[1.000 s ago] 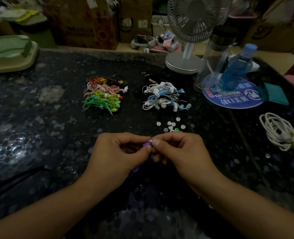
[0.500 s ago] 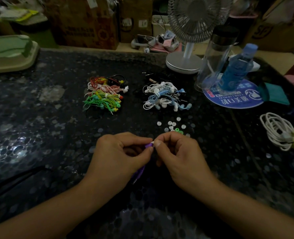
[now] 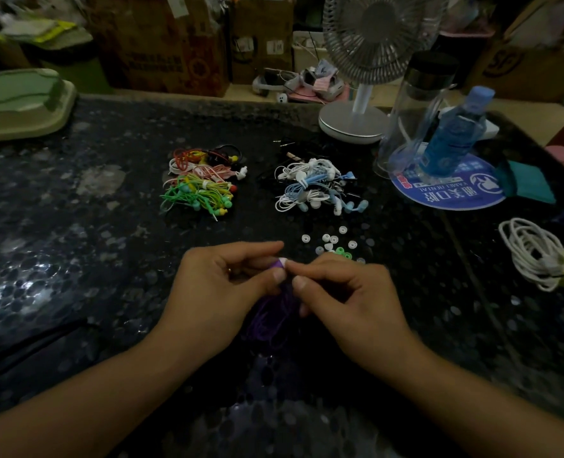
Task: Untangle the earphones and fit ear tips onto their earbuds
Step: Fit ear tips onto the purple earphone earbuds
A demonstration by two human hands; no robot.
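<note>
Black speckled table [image 3: 75, 246] fills the view; we work at its near-centre. Back right: white desk fan [image 3: 369, 61], clear tumbler [image 3: 419, 107] and blue bottle [image 3: 455, 133], the last two standing on a round blue mat [image 3: 449, 193]. Pale green tray [image 3: 19, 104] at the far left edge. Coiled white cable [image 3: 531, 252] at right, well apart from our hands.

Two earphone piles mid-table: coloured pile [image 3: 201, 183] (green, yellow, red, pink) on the left, white-and-blue pile [image 3: 317, 186] on the right, a gap between them. Loose ear tips [image 3: 333, 241], white and green, lie scattered just in front of the white-and-blue pile and just beyond our right hand.

Our left hand [image 3: 221, 292] has its fingers curled, pinching the purple earbud [image 3: 279, 263] between thumb and forefinger. Our right hand [image 3: 350, 299] is also curled, thumb and forefinger meeting at the earbud's tip end, where a pale ear tip [image 3: 283, 260] shows. We cannot tell whether that tip is seated or only held against the bud. Purple cord [image 3: 270, 319] hangs in loops below, between both hands, above the table.
</note>
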